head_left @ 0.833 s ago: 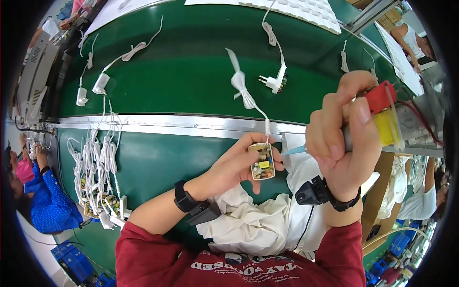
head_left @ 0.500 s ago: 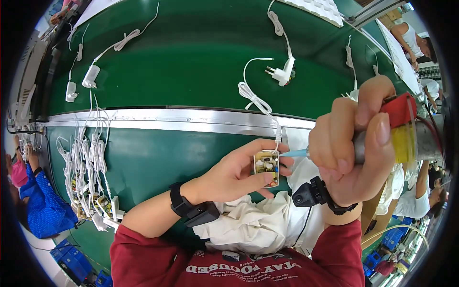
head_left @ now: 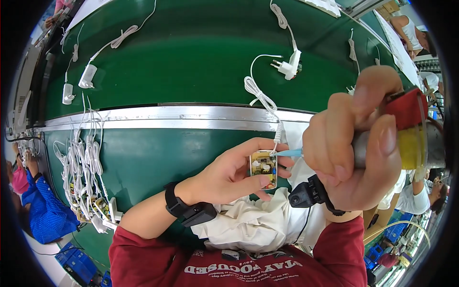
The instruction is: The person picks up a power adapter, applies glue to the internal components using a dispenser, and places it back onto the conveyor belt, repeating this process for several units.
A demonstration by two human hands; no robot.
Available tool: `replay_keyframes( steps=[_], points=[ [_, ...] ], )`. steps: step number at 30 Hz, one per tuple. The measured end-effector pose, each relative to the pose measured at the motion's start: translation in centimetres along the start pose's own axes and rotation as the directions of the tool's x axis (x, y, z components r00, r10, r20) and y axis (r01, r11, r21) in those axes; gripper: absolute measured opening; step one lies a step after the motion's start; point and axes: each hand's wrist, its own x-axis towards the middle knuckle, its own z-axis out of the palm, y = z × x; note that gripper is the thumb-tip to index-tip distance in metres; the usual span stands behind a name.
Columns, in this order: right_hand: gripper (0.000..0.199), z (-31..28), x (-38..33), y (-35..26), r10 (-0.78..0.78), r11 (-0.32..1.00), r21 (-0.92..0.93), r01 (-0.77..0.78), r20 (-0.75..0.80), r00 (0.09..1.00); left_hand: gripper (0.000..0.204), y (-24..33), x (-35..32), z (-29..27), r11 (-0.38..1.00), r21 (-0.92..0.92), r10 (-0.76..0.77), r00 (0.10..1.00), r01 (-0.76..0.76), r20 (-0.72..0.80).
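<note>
At the left edge of the green surface, a bundle of white cabled chargers hangs over the near edge, some with bare circuit boards at their ends. Farther back on the left part of the surface lie two white adapters with their cables trailing toward the far edge. A metal rail runs across the surface from left to right, parting the far strip from the near one.

In front of the near strip, the left hand, with a black wrist strap, is closed around a small circuit board; the thumb lies under its lower edge and the fingers curl over its top. A white cable runs up from the board, over the rail, and coils on the far strip. Near that coil, toward the middle of the far strip, lies a white plug adapter with its pins showing.

The right hand is wrapped in a tight fist around a powered screwdriver with a red and yellow body. Its light blue tip touches the upper right corner of the board. A white cloth lies on the lap below both hands.
</note>
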Motion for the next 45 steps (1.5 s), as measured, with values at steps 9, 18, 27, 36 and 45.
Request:
replay_keyframes(
  steps=[9,18,27,36,45],
  points=[
    [0.024,0.8,-1.4,0.1,0.043,0.999,-0.029,-0.040,0.126,0.991,0.044,0.6,-0.8,-1.6,1.000,-0.009,0.025,0.993,-0.027,-0.112],
    [0.025,2.2,-1.0,0.6,0.083,0.996,-0.059,-0.070,0.257,0.963,0.043,0.7,-1.9,-2.3,0.996,-0.045,0.076,0.991,-0.081,-0.109],
    [0.026,2.6,-1.2,1.6,0.035,0.999,-0.024,-0.029,0.267,0.963,0.043,0.0,-1.7,-2.8,0.991,-0.061,0.116,0.990,-0.121,-0.086],
    [0.028,4.0,-2.0,2.9,-0.064,0.998,0.040,0.057,0.193,0.979,0.047,-0.8,-2.0,-3.5,0.959,-0.258,0.133,0.990,-0.117,0.046],
    [0.028,3.9,-2.9,3.3,0.003,0.998,-0.057,0.004,0.116,0.993,0.048,-0.4,-2.2,-3.7,0.962,-0.252,0.131,0.988,-0.108,0.077]
  ],
)
